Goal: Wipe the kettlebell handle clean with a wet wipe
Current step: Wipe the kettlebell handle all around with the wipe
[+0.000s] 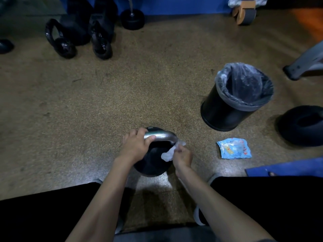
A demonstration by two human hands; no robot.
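Left hand (134, 147) clamps the silver handle (162, 135) of the kettlebell (152, 161), which sits on the floor under both hands. Right hand (182, 157) pinches the wet wipe (168, 154) against the handle's right end. Blue packet (234, 148) lies right of it, print unreadable.

Left hand (134, 147), right hand (182, 158), forearms (108, 198) bare; black legwear (271, 198); white-edged shoes (197, 215).

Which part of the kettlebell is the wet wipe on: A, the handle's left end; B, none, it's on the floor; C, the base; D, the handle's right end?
D: the right hand pinches the wet wipe against the right end of the handle, while the left hand grips the left end.
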